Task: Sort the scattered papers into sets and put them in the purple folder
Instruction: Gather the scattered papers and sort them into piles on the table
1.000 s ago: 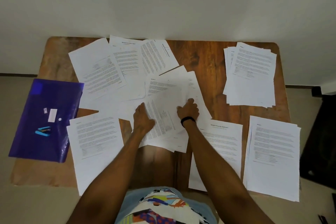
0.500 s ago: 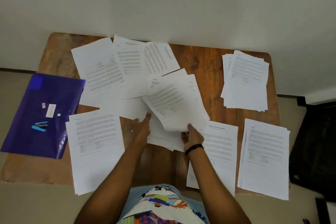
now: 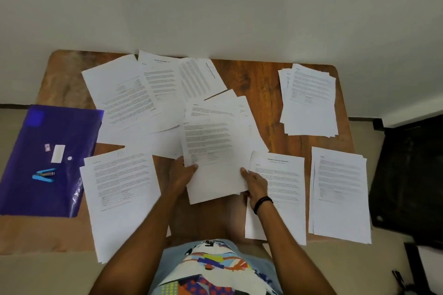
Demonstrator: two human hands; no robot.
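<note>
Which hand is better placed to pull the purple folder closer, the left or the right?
Probably the left. The left hand grips the held sheets on the side toward the purple folder; the right hand would have to cross over.

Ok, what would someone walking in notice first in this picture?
Probably the white papers spread all over the wooden table, and the left hand and right hand gripping sheets at the near middle. Next, the purple folder at the table's left edge, a small blue object lying on it.
</note>
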